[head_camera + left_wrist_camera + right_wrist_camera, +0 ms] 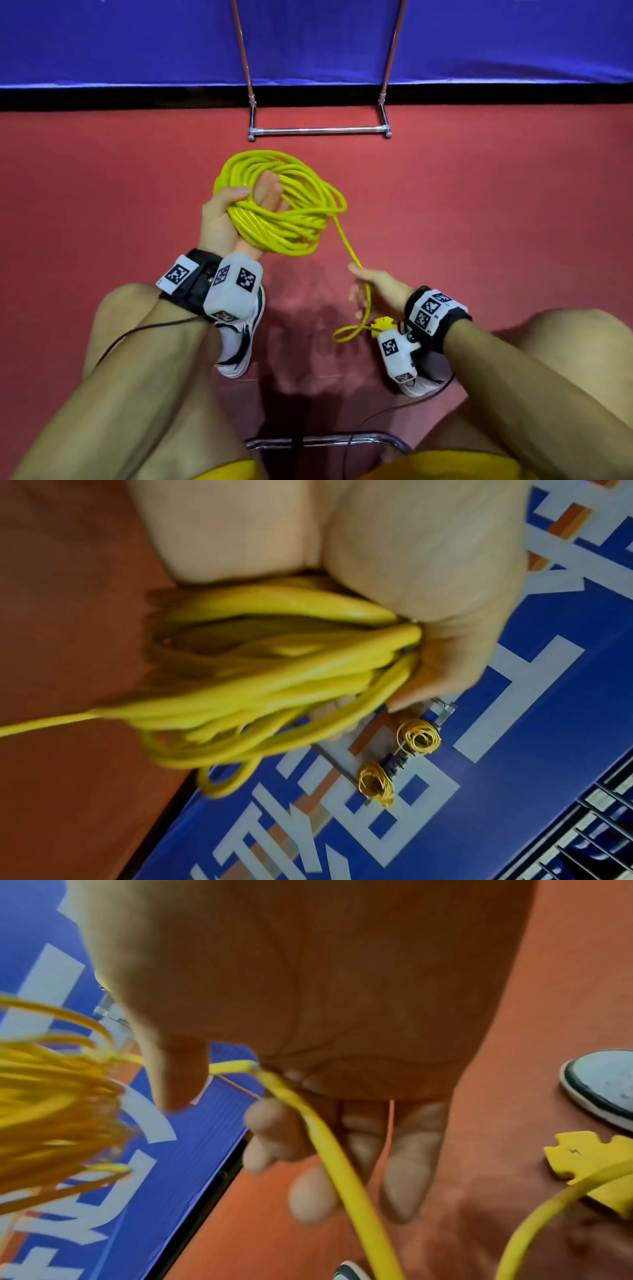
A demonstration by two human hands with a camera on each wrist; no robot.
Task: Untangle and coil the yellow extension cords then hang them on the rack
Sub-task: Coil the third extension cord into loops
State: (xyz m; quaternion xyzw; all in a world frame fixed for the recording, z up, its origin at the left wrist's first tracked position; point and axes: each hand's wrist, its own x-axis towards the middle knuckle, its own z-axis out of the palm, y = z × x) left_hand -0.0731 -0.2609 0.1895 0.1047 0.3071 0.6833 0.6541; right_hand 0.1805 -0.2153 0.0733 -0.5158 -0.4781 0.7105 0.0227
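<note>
Gripping the yellow cord coil (284,202) in the left hand (233,212), right hand (375,287) curled loosely around its free strand (346,240), plug (382,324) near red floor (479,205), rack (318,130) beyond.

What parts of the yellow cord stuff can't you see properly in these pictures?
- Rack top: cut off by the head view's upper edge.
- Two hung coils: too small in the left wrist view to count loops.
- Coil in the left hand: blurred in both wrist views.
- Plug: partly behind the right hand and its wrist camera.
</note>
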